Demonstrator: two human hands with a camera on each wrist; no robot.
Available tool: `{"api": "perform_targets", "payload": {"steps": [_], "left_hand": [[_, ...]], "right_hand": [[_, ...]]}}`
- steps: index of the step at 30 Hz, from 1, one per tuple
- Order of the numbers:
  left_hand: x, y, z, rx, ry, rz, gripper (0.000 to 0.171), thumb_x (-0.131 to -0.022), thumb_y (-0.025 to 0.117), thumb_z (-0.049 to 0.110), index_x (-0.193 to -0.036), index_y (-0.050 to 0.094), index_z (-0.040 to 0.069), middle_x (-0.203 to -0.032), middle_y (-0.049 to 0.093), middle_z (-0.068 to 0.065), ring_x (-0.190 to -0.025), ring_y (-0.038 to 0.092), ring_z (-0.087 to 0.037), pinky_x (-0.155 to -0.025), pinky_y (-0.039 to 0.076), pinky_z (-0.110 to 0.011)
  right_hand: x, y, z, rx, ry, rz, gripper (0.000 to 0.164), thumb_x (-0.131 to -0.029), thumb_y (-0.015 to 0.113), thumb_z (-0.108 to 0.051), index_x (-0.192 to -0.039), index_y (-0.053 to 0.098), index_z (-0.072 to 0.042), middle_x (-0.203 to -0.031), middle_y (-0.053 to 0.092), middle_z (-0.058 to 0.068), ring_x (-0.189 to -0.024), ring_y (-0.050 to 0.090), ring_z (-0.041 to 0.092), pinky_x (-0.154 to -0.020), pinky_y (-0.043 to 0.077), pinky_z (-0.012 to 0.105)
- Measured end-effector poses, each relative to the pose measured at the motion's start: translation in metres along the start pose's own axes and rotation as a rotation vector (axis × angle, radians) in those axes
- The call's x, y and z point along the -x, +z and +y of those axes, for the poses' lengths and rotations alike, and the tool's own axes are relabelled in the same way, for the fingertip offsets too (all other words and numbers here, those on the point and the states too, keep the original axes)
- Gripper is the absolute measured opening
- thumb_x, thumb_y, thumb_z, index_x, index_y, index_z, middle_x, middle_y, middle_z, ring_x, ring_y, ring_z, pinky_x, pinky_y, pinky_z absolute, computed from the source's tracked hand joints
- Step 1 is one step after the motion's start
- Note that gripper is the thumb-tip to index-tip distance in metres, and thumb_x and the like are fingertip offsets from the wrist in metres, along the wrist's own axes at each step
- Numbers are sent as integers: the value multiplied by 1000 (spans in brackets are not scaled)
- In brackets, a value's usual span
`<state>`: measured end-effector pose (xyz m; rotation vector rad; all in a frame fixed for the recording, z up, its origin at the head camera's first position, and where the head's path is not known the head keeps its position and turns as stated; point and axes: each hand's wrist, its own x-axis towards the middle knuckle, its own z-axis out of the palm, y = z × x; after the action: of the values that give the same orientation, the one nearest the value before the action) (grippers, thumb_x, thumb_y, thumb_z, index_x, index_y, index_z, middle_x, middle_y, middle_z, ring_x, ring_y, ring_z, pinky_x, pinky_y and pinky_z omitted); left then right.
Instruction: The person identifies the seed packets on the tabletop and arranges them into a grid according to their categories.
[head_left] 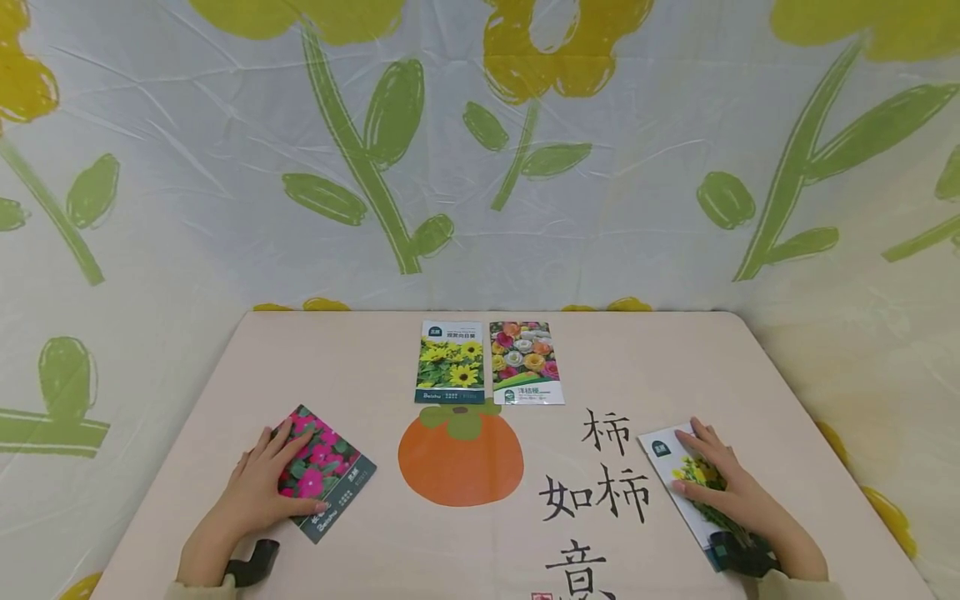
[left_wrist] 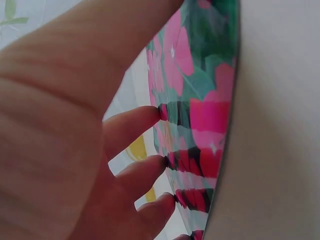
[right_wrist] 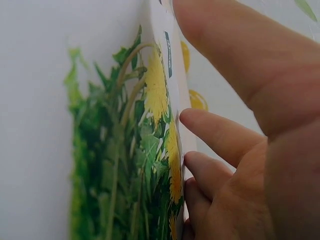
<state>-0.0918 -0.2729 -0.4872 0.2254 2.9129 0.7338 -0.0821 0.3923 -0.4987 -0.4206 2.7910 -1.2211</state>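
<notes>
My left hand (head_left: 258, 492) is spread wide, thumb apart, fingertips resting on the pink-flower packet (head_left: 330, 471), which lies askew. Farther off, the sunflower packet (head_left: 450, 362) and rose packet (head_left: 525, 358) lie side by side. My right hand (head_left: 738, 492) spreads over the yellow-flower packet (head_left: 686, 468), thumb touching it.

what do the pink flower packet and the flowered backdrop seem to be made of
Pink flower packet: glossy plastic film or coated paper, perhaps; finger reflections from the left hand seem to band its face. Flowered backdrop: probably thin cloth, fairly matte, judging by its creases, though plastic sheeting is possible.
</notes>
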Motion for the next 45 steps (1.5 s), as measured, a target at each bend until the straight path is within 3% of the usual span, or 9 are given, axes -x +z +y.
{"api": "perform_targets", "payload": {"steps": [16, 25, 32, 39, 45], "left_hand": [[-4, -1, 4, 23, 55, -26, 110, -56, 90, 56, -147, 48, 11, -159, 25, -25, -142, 14, -55, -104, 11, -80], [-3, -2, 9, 9, 100, -50, 107, -55, 92, 50, -145, 51, 9, -157, 29, -25, -141, 21, -54, -94, 25, -83], [-2, -4, 12, 46, 115, -75, 105, -57, 93, 45, -145, 51, 7, -157, 30, -25, -141, 20, -54, -99, 30, -77], [-3, -3, 13, 105, 97, -113, 97, -59, 93, 38, -143, 54, 8, -158, 30, -21, -144, 18, -51, -103, 30, -73], [-5, -2, 15, 125, 121, -129, 95, -60, 94, 34, -142, 55, 7, -159, 28, -20, -144, 16, -51, -104, 30, -72]], "right_hand": [[0, 0, 1, 1, -4, 8, 73, -88, 73, -14, -149, 36, 3, -159, 7, 35, -146, -14, 47, -108, -21, 67], [-1, 0, 2, 11, -2, 9, 73, -88, 73, -15, -149, 37, 2, -159, 7, 35, -144, -12, 54, -108, -21, 67], [-1, 2, 2, 22, -7, 14, 73, -87, 74, -12, -149, 37, 2, -159, 9, 35, -147, -12, 47, -109, -19, 68], [-1, 2, 4, 27, -6, 18, 75, -85, 74, -10, -148, 37, 4, -159, 9, 34, -144, -8, 55, -109, -18, 69], [0, 2, 5, 26, -16, 20, 74, -87, 74, -13, -149, 37, 2, -159, 8, 33, -146, -11, 50, -109, -19, 67]]}}
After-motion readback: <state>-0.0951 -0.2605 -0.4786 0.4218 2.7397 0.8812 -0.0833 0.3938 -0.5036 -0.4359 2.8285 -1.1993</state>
